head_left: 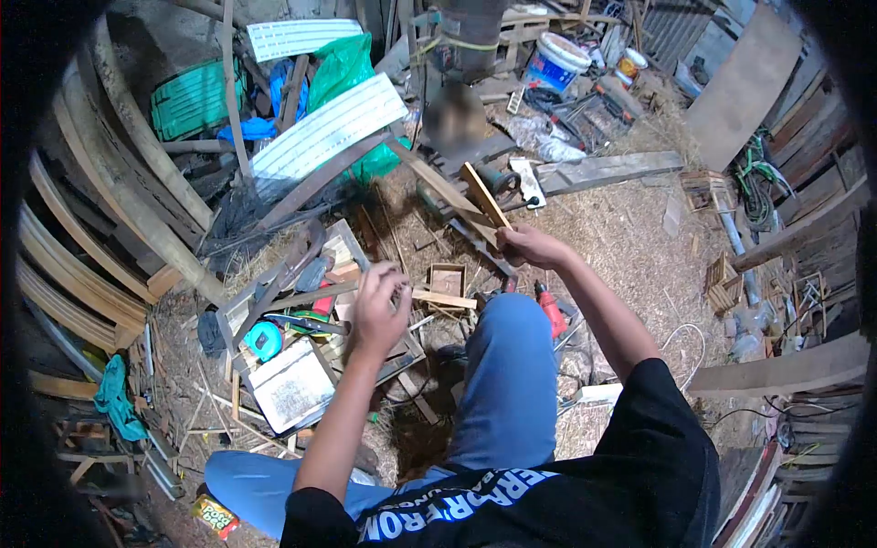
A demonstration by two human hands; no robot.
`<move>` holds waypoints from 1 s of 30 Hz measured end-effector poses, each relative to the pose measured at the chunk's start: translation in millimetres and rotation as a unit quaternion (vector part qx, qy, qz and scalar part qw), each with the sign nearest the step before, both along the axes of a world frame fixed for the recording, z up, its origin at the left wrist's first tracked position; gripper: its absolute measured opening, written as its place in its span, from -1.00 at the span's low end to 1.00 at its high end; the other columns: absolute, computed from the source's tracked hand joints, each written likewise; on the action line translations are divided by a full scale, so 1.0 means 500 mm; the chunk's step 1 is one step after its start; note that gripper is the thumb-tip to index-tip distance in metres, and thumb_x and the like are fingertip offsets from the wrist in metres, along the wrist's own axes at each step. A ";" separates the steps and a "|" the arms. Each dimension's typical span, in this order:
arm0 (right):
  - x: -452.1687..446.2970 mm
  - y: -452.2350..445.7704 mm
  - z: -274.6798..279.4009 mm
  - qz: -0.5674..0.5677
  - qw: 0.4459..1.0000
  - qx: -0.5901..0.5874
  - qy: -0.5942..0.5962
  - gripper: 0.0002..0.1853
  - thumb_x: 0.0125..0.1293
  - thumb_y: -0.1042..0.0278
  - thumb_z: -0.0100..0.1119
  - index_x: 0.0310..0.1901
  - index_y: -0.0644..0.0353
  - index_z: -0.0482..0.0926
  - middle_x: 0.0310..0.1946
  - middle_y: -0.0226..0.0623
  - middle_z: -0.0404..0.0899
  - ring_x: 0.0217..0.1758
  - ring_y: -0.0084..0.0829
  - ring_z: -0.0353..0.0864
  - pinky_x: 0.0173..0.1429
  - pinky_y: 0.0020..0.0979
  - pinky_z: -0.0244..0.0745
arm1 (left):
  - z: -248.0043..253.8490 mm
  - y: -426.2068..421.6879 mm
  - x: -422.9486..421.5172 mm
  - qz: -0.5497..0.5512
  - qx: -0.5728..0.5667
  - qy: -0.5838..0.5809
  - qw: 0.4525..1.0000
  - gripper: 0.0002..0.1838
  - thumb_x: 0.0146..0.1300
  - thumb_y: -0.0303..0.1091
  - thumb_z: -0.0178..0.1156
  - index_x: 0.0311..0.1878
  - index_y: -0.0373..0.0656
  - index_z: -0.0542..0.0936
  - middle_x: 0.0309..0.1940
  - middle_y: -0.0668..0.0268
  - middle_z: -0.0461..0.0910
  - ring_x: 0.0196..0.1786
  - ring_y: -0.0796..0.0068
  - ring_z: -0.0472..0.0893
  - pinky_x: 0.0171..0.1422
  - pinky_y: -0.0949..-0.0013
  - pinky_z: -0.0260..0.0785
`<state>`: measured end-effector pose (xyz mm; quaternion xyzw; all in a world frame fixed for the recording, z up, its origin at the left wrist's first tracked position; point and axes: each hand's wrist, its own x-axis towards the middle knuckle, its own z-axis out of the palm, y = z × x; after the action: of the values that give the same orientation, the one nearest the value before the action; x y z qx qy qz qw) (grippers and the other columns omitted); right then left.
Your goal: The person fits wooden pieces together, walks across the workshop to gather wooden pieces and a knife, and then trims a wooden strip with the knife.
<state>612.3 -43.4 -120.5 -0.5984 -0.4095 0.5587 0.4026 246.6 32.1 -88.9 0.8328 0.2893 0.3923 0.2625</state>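
My right hand [530, 247] is closed around the near ends of thin wooden strips [449, 194], which stretch away from me, one long and one shorter, spread apart at their far ends. My left hand [382, 297] is raised over a low wooden work surface, its fingers curled; whether something small is between them I cannot make out. Below the left hand lie a teal tape measure [263, 341], a white-topped box [292, 385] and several tools. A small open wooden box [447, 279] sits between my hands. Near my knee is a red power tool [551, 312].
A dark bench machine [466, 142] stands ahead, beside a blue-and-white bucket [557, 62]. Curved wooden pieces [78, 265] lean at the left. A grey plank [607, 171] lies on the sawdust-covered floor. Cables [756, 187] and more boards are at the right.
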 end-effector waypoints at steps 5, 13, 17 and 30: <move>-0.061 -0.047 0.209 0.025 0.999 -0.002 0.048 -0.70 0.59 0.03 0.16 -0.12 0.12 0.56 -0.47 -0.59 0.39 -0.52 -0.65 0.30 -0.44 -0.48 0.21 | 0.195 0.055 -0.016 -0.021 0.130 -0.015 0.991 -0.69 0.24 -0.45 0.39 0.06 -0.20 0.65 0.24 0.04 0.59 0.37 -0.09 0.52 0.50 -0.03 0.32; -0.226 -0.034 0.373 0.237 0.969 0.054 -0.033 -0.62 0.55 -0.08 0.18 -0.22 0.10 0.56 -0.41 -0.64 0.47 -0.36 -0.69 0.42 -0.31 -0.51 0.34 | 0.414 0.054 -0.201 -0.094 0.297 0.175 0.934 -0.48 0.30 -0.04 0.40 0.26 -0.05 0.63 0.11 0.20 0.61 0.28 0.05 0.57 0.48 -0.02 0.36; -0.302 0.026 0.357 0.352 0.930 0.072 -0.076 -0.57 0.57 -0.14 0.14 -0.27 0.09 0.53 -0.47 -0.62 0.39 -0.44 -0.70 0.31 -0.37 -0.52 0.22 | 0.365 0.041 -0.326 -0.069 0.281 0.191 0.938 -0.62 0.35 -0.02 0.33 0.11 0.02 0.66 -0.22 0.31 0.53 -0.07 0.18 0.59 0.04 0.08 0.42; -0.592 0.101 0.232 0.164 0.913 0.223 -0.299 -0.72 0.64 0.26 0.18 0.19 0.24 0.46 -0.14 -0.31 0.50 -0.08 -0.52 0.45 0.05 -0.43 0.45 | 0.163 -0.002 -0.581 0.112 0.129 0.199 0.965 -0.60 0.33 -0.05 0.39 0.01 -0.17 0.64 -0.12 0.11 0.69 0.02 -0.02 0.68 0.14 0.02 0.54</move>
<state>316.4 7.2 -4.6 -0.5565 -0.7172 0.3058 0.2870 -43.6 31.3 -7.6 0.8832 0.3742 0.2792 0.0444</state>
